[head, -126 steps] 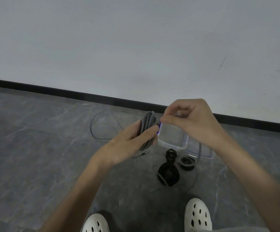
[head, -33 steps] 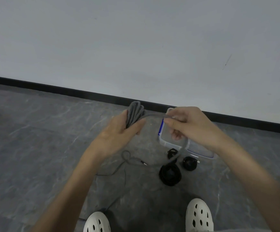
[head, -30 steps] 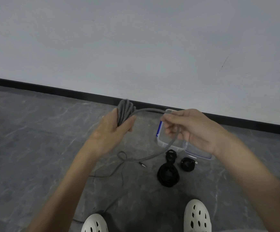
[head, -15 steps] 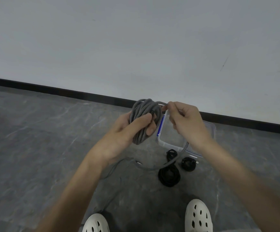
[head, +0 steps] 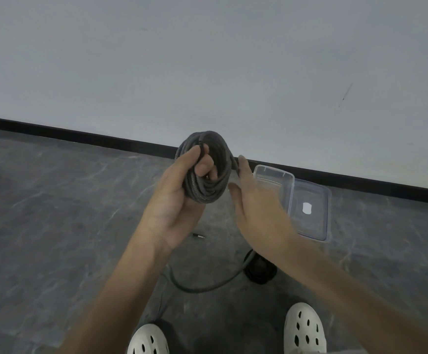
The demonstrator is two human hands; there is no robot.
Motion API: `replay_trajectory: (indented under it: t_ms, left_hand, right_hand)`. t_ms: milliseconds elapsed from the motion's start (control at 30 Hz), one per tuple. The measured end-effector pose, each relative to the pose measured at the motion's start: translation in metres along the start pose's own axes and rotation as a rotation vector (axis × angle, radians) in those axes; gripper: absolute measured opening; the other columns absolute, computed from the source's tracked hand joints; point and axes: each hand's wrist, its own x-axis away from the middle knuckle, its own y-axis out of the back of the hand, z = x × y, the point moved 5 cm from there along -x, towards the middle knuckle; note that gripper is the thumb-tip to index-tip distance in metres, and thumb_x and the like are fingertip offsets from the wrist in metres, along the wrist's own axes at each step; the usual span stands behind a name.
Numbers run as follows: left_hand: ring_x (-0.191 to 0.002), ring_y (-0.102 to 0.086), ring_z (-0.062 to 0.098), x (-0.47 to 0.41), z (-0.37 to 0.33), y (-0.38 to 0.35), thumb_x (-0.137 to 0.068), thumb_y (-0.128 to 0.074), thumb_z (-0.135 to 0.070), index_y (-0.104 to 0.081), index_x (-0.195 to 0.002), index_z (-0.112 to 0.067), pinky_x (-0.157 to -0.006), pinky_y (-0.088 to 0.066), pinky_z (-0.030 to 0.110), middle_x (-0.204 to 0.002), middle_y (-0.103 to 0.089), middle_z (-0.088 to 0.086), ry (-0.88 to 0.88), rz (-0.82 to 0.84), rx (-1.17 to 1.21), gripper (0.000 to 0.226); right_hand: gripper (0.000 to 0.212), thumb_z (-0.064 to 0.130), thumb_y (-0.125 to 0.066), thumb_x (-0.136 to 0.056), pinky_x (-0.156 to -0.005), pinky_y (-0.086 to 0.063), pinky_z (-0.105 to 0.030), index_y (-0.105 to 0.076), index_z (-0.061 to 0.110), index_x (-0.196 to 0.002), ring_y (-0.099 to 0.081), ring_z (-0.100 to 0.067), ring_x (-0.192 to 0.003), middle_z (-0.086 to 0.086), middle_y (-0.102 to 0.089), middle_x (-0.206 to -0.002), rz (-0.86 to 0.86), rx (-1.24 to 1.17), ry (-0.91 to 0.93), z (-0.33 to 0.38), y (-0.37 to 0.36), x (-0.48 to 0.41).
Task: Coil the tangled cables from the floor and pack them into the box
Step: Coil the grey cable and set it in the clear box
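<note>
A grey braided cable [head: 209, 175] is wound into a round coil held up in front of the wall. My left hand [head: 176, 200] grips the coil, thumb through its middle. My right hand [head: 256, 208] is beside the coil's right edge with its fingertips on the outermost strand. The cable's loose tail [head: 207, 286] hangs below my arms in a loop over the floor, and its plug [head: 198, 236] lies on the floor. A clear plastic box [head: 275, 180] stands on the floor behind my right hand.
The box's clear lid [head: 312, 210] lies flat to the right of the box. A black coiled cable [head: 260, 270] sits on the grey floor, partly hidden by my right forearm. My two white shoes [head: 305, 328] are at the bottom edge. A black baseboard runs along the wall.
Another turn has been laid on the coil, which has turned to face me. My right hand has dropped to the coil's right side, and the loose tail is shorter.
</note>
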Motion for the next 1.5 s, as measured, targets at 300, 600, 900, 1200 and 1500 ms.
replay_trajectory:
  t_ms: [300,600,900,1200,1500]
  left_hand:
    - [-0.055,-0.043,0.008,-0.001,0.004,0.004,-0.085,-0.056,-0.031,-0.044,-0.065,-0.022,-0.058,-0.041,0.016,-0.047,-0.036,-0.012,0.096,-0.05,-0.167,0.025]
    - [-0.059,-0.041,0.01,0.004,0.016,-0.009,-0.087,-0.058,-0.036,-0.043,-0.067,-0.015,-0.062,-0.041,0.018,-0.051,-0.042,-0.011,0.144,0.191,-0.342,0.033]
    - [-0.059,-0.041,0.01,-0.002,0.011,-0.003,-0.081,-0.061,-0.045,-0.051,-0.086,-0.007,-0.059,-0.04,0.016,-0.054,-0.043,-0.01,0.019,0.024,-0.406,0.04]
    - [-0.062,-0.041,0.01,-0.003,0.006,0.002,-0.086,-0.059,-0.039,-0.053,-0.076,-0.017,-0.066,-0.038,0.024,-0.056,-0.043,-0.009,-0.017,-0.076,-0.297,0.025]
    - [-0.07,-0.056,0.004,-0.002,-0.007,0.013,-0.077,-0.063,-0.047,-0.065,-0.071,-0.024,-0.08,-0.045,0.026,-0.069,-0.059,-0.011,-0.221,-0.339,-0.253,0.024]
  right_hand:
    - [0.03,0.022,-0.044,-0.102,-0.058,-0.034,-0.029,-0.068,0.012,-0.087,-0.043,-0.007,-0.052,0.013,-0.046,-0.052,-0.231,-0.529,-0.192,-0.022,0.026,-0.018]
    - [0.04,0.014,-0.047,-0.1,-0.045,-0.026,-0.024,-0.071,0.028,-0.072,-0.033,-0.009,-0.044,0.003,-0.042,-0.048,-0.068,-0.594,-0.221,-0.028,0.023,-0.021]
    - [0.039,0.022,-0.039,-0.103,-0.042,-0.026,-0.017,-0.052,-0.001,-0.074,-0.033,-0.004,-0.037,-0.004,-0.044,-0.049,0.019,-0.553,-0.289,-0.028,0.003,-0.015]
    - [0.025,0.02,-0.034,-0.104,-0.044,-0.039,-0.018,-0.051,0.031,-0.09,-0.048,-0.004,-0.042,0.006,-0.055,-0.046,0.129,-0.504,-0.227,-0.01,-0.017,-0.002]
    - [0.015,0.011,-0.042,-0.102,-0.064,-0.053,-0.026,-0.051,0.004,-0.112,-0.066,-0.011,-0.06,0.001,-0.066,-0.061,0.383,-1.043,-0.426,0.022,-0.033,0.018]
